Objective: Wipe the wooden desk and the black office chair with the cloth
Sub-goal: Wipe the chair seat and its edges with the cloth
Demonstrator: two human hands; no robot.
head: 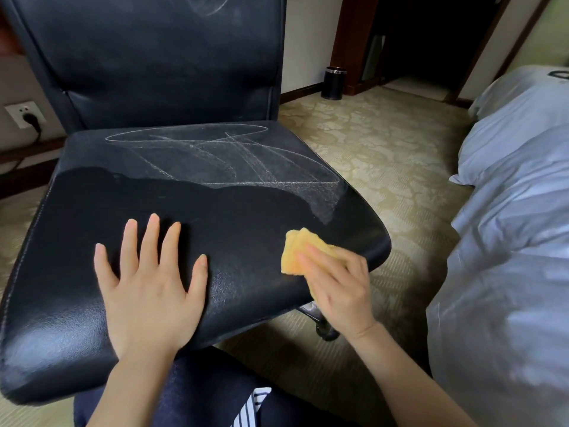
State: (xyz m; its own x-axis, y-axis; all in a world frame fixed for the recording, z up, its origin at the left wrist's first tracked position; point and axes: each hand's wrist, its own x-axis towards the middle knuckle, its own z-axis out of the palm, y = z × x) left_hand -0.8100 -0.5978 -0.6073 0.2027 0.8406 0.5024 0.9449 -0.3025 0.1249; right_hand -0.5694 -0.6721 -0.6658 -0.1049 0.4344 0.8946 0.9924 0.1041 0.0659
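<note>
The yellow cloth [295,254] is pressed on the seat [246,217] of the black office chair [154,72], near the front right edge, and is gripped in the curled fingers of the right hand [341,291]. Its long axis is directed away from the person, toward the white marks [231,158]. The seat is steadied by the flat, spread left hand [151,291]. Seat-wiping is judged half done; strokes farther back are needed next.

Yellow cloth [294,252] on black chair [234,217]

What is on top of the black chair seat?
The left hand rests flat on it; the right hand holds the cloth near the right edge. White marks cover its rear half. The seat beneath palm and cloth is hidden.
</note>
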